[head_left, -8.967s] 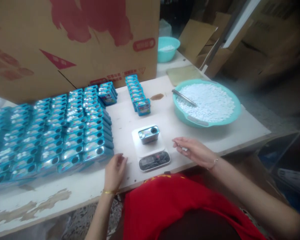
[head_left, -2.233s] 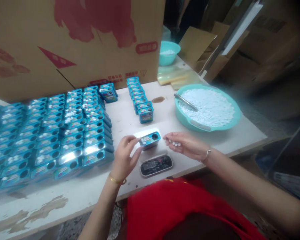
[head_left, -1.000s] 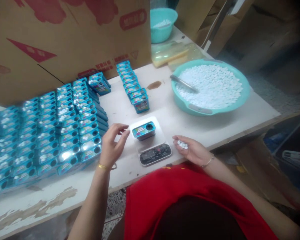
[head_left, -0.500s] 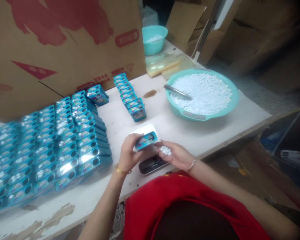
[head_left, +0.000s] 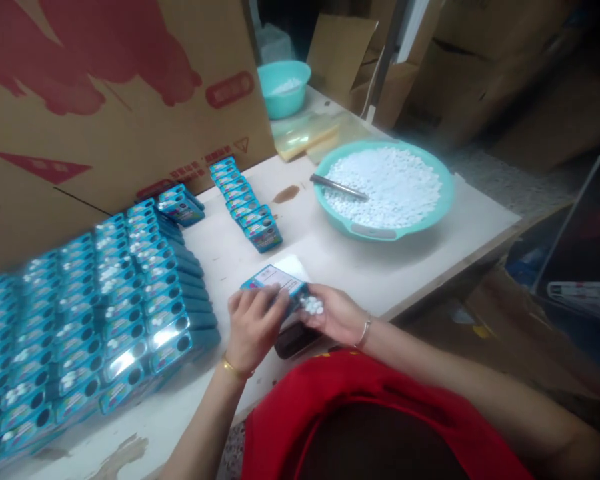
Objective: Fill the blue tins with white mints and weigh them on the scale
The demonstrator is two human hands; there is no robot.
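- Left hand (head_left: 253, 327) holds a small blue tin (head_left: 273, 283) w/ fingers curled on top of it, just above the scale (head_left: 295, 337).
- Right hand (head_left: 333, 313) is cupped, palm up, touching the tin's right end. A few white tablets (head_left: 312, 305) lie in it.
- Scale sits on the white table (head_left: 430, 250), mostly hidden by both hands.
- Left of the hands: lots of blue tins in rows (head_left: 110, 293).
- Behind: a short line of tins (head_left: 245, 203).
- Big teal bowl (head_left: 447, 193) at the right, full of white tablets, w/ a metal scoop (head_left: 337, 187) in it.
- Small teal bowl (head_left: 283, 87) far back, beside a big cardboard box (head_left: 105, 100).
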